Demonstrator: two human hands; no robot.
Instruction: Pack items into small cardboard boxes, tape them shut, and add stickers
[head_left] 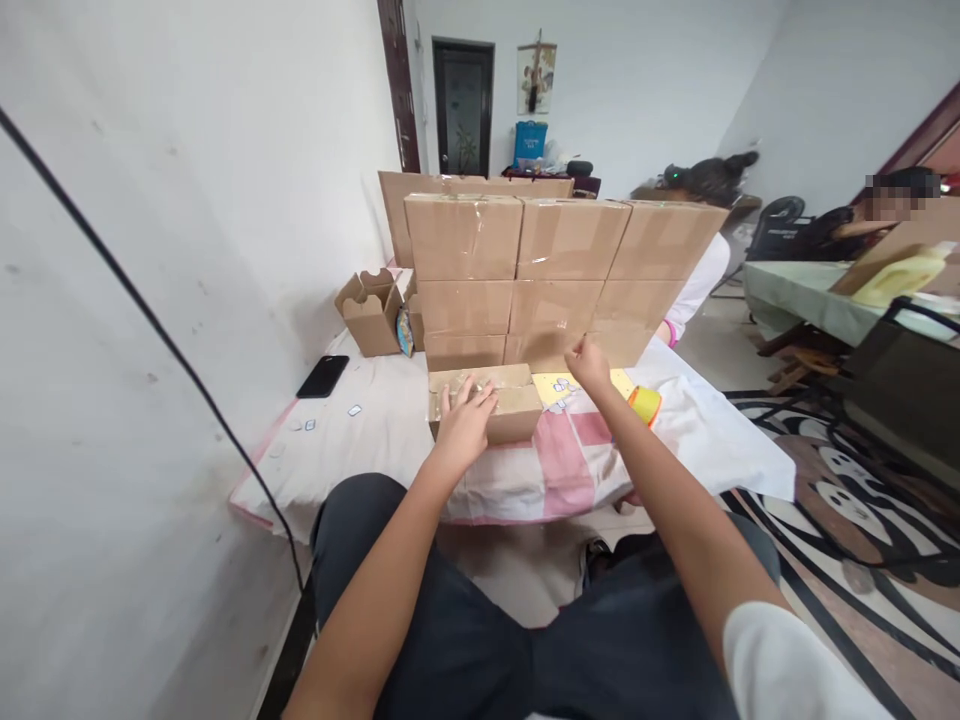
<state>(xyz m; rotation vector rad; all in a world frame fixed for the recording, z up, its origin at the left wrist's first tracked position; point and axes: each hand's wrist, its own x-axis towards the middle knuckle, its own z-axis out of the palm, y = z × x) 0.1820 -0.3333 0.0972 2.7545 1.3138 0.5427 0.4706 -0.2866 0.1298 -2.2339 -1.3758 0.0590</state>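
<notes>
A low cardboard box (pixel 514 425) lies on the cloth-covered table in front of me. My left hand (pixel 466 415) rests on its top, fingers spread over a shiny strip that looks like clear tape. My right hand (pixel 588 362) is raised to the right of this box, closed in a fist, before the stacked boxes. Whether anything is pinched in it is hidden. Beyond both hands, taped cardboard boxes (pixel 562 240) stand stacked like a wall. A yellow and orange tape roll (pixel 645 404) sits beside my right forearm.
A black phone (pixel 323 376) lies on the table (pixel 390 430) at left, near an open cardboard carton (pixel 371 325). A person (pixel 709 200) is partly hidden behind the stack. Another table (pixel 795 290) stands at right, with a pale yellow bottle (pixel 904 275) on it.
</notes>
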